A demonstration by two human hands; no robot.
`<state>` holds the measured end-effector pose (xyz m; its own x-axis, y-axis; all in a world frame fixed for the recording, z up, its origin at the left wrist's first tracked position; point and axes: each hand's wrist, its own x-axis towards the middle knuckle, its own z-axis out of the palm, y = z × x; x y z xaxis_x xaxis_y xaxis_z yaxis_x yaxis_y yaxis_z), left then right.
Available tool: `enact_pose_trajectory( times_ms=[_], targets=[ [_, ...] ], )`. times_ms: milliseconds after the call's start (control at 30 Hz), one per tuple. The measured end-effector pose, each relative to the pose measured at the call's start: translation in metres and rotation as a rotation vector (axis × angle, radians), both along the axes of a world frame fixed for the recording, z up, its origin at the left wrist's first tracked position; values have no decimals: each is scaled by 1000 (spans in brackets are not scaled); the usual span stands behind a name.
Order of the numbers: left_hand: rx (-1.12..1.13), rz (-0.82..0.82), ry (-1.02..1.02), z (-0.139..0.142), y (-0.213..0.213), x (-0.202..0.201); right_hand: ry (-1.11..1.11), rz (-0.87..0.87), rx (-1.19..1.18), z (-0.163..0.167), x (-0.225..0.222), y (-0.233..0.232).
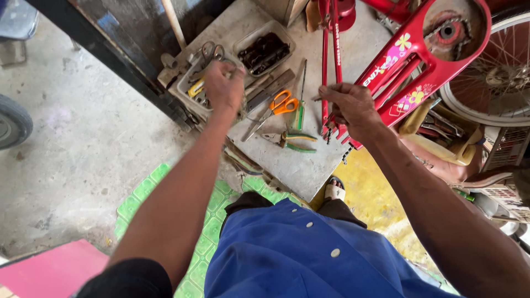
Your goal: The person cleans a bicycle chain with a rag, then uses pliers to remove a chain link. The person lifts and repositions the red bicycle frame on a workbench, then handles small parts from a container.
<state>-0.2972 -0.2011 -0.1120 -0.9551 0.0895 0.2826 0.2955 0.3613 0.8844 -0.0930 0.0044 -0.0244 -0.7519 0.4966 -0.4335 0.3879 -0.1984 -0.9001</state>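
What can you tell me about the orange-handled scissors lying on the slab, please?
The scissors have bright orange looped handles that look like plastic and plain grey metal blades. They lie flat on the grey slab, blades slightly parted, tips pointing toward the person and handles away. A green-handled screwdriver lies just beside the handles, green-handled pliers just below. The left hand, reaching into a tool tray, and the right hand do not touch them.

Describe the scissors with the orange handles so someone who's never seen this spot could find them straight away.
Start at the grey slab of tools on the floor beside the red bicycle frame. Between the left hand and the right hand lie the scissors, the only tool with bright orange loops.
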Motion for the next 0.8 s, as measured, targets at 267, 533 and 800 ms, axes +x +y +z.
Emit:
enact_pose_trajectory(
  times_ms=[267,533,800],
  targets=[
    [36,-382,-341,-27,64,102,3,-124,49,-6,35,37],
    [-118,-608,-500,-56,99,184,-30,-166,18,-20,76,39],
    [-155,-636,-423,-57,120,228,-69,-188,21,-21,123,32]
  ],
)
